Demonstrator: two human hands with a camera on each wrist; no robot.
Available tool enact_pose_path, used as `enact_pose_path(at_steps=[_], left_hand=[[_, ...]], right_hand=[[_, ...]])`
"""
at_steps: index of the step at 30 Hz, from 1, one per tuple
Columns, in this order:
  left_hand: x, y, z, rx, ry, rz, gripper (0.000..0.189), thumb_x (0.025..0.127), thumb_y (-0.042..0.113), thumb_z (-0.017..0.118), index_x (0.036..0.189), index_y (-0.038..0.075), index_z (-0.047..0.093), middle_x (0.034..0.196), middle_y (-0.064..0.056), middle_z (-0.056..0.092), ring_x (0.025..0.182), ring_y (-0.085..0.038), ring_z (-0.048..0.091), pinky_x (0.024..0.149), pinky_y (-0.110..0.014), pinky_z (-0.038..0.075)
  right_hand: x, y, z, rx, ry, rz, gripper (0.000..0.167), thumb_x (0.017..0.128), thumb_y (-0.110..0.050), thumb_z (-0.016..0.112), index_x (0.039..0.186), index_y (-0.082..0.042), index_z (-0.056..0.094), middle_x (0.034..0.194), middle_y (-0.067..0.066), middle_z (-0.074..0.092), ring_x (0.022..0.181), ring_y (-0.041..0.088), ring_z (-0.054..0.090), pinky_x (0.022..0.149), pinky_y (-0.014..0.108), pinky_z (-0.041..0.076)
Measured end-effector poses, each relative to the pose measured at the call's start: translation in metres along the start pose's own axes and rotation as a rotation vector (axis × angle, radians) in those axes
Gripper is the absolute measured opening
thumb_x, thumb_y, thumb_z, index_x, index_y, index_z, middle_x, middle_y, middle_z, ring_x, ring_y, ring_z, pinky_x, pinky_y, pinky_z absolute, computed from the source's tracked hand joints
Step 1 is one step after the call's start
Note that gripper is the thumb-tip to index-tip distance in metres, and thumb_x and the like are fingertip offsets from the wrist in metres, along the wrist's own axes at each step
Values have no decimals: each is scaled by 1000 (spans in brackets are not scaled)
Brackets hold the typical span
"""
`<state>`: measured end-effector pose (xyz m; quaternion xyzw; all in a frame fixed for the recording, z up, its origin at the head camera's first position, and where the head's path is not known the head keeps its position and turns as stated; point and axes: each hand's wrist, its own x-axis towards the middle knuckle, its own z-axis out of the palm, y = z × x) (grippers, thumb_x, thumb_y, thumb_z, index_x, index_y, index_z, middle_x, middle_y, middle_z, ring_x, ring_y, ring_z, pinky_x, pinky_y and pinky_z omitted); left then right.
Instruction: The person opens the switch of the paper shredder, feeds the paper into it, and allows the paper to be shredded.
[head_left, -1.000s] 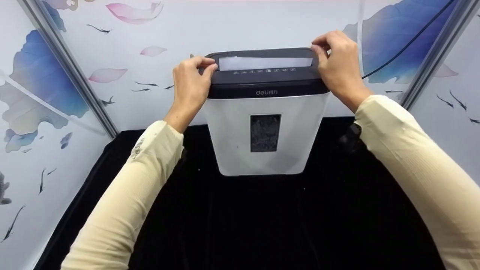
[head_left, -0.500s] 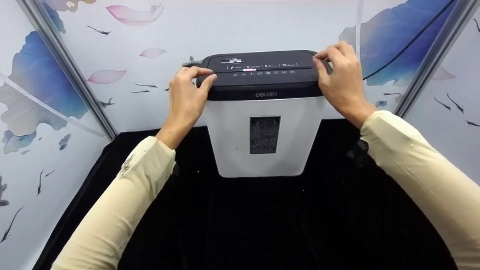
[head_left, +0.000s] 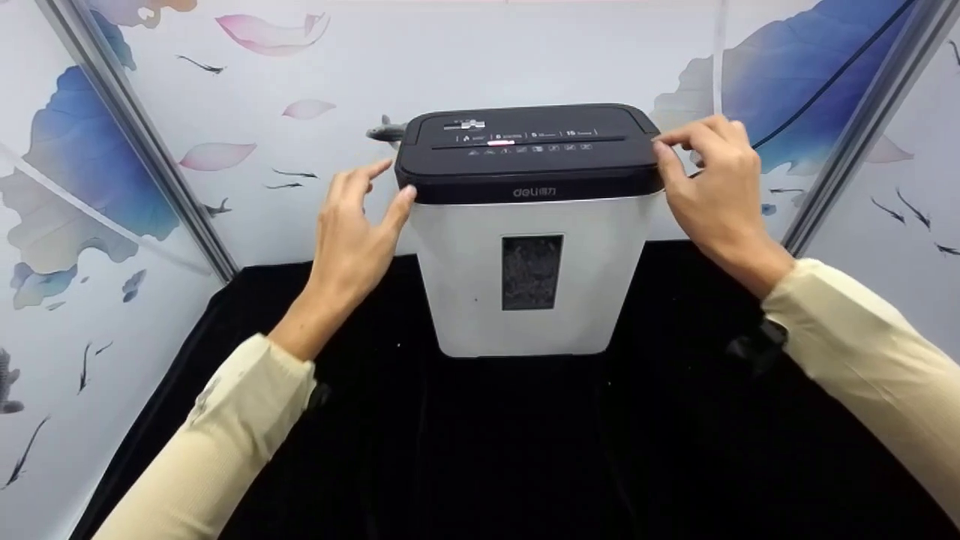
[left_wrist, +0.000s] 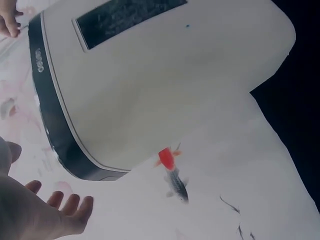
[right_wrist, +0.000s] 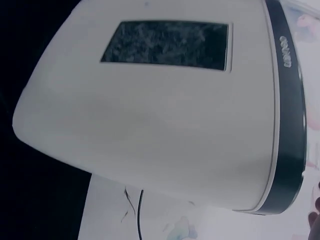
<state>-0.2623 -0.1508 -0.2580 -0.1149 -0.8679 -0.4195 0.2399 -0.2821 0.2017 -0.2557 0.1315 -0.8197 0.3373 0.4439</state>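
A paper shredder (head_left: pixel 532 277) with a white bin and a black top (head_left: pixel 525 161) stands upright in front of me. Its slot (head_left: pixel 570 140) shows no paper; through the front window (head_left: pixel 531 272) greyish contents are visible. Beside the top's left end is my left hand (head_left: pixel 352 236), fingers spread and holding nothing; the left wrist view shows it apart from the shredder (left_wrist: pixel 130 100). My right hand (head_left: pixel 716 187) is by the right end, thumb and forefinger tips near each other with nothing seen between them. Whether they touch the edge I cannot tell.
Black cloth (head_left: pixel 517 442) covers the surface under the shredder. Printed white panels (head_left: pixel 540 52) stand behind and at both sides, with metal posts (head_left: pixel 142 142) at the corners. A black cable (head_left: pixel 832 75) runs along the right.
The white paper that showed above the slot has gone down out of sight. Both hands have moved outward and lower, away from the slot, and the left fingers have spread.
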Motion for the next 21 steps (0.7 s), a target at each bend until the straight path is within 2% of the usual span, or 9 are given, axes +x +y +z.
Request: enact_pose_path(at_steps=[3,6,9,12,16,21], left_hand=[[-13,-4,-3,21,-33,3,54,100,38,59,147,14,49,149,-10,47,140,-27,45,119,-44,36],[-28,-10,-5,59,-54,5,54,101,38,57,149,15,47,153,-9,44,144,-28,41,121,-45,34],[-45,-18,-4,99,-78,2,54,102,38,55,150,15,46,156,-11,41,145,-32,40,120,-49,34],[-64,-27,-2,139,-99,-5,55,102,38,56,150,14,46,157,-13,40,145,-36,38,119,-56,33],[-88,-36,4,209,-117,18,56,101,36,59,151,14,45,158,-14,40,145,-39,38,116,-64,33],[-115,-44,7,307,-125,48,59,100,35,60,152,15,42,161,-15,35,150,-41,30,119,-66,26]], right_hand=[[-11,1,-9,-1,-37,18,17,95,-8,64,105,1,74,106,18,69,91,-1,40,78,18,32],[-24,4,-19,-9,-81,28,20,95,-9,65,111,0,74,116,19,69,93,9,45,79,18,32],[-39,10,-30,-24,-136,29,25,95,-11,66,118,-2,72,124,18,67,104,24,51,87,28,35],[-56,16,-41,-28,-207,52,32,97,-16,64,127,-5,68,134,17,63,119,35,49,98,44,36],[-83,21,-53,-40,-256,53,40,97,-17,65,135,-6,62,144,18,56,130,41,43,107,58,32],[-114,24,-58,-111,-255,-20,50,90,-12,70,139,-4,58,147,19,53,135,45,41,113,63,29]])
